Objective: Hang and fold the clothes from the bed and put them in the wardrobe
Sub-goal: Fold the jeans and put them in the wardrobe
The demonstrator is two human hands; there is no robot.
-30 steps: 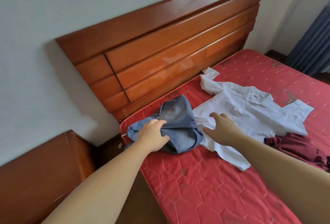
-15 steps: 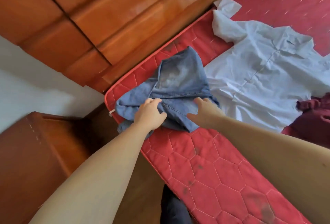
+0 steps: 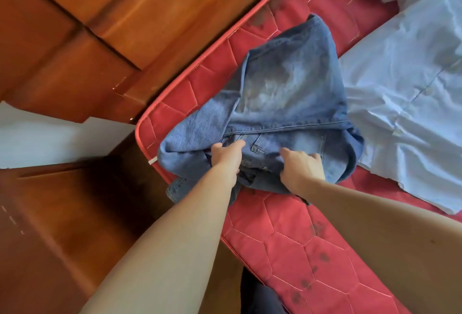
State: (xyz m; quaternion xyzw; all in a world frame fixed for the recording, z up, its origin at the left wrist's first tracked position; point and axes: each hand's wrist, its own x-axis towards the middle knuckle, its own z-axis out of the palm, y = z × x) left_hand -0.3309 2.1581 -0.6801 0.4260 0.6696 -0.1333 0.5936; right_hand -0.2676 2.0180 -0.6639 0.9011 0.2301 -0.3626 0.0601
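A crumpled pair of blue jeans [image 3: 282, 103] lies at the corner of the red quilted mattress [image 3: 287, 238], partly hanging over its edge. My left hand [image 3: 226, 157] grips the denim near the waistband, fingers curled into the cloth. My right hand [image 3: 301, 166] grips the same near edge a little to the right, fingers dug into the fabric. A pale blue shirt [image 3: 410, 88] lies spread flat on the mattress just right of the jeans.
The wooden headboard [image 3: 112, 26] runs along the top left. A wooden bedside cabinet [image 3: 50, 226] stands at the lower left, close to the mattress corner. A strip of white wall [image 3: 37, 138] shows between them. Something dark [image 3: 257, 293] lies below the mattress edge.
My head has moved in closer over the jeans. My right hand came off the pale shirt onto the jeans and now grips the denim beside my left hand.
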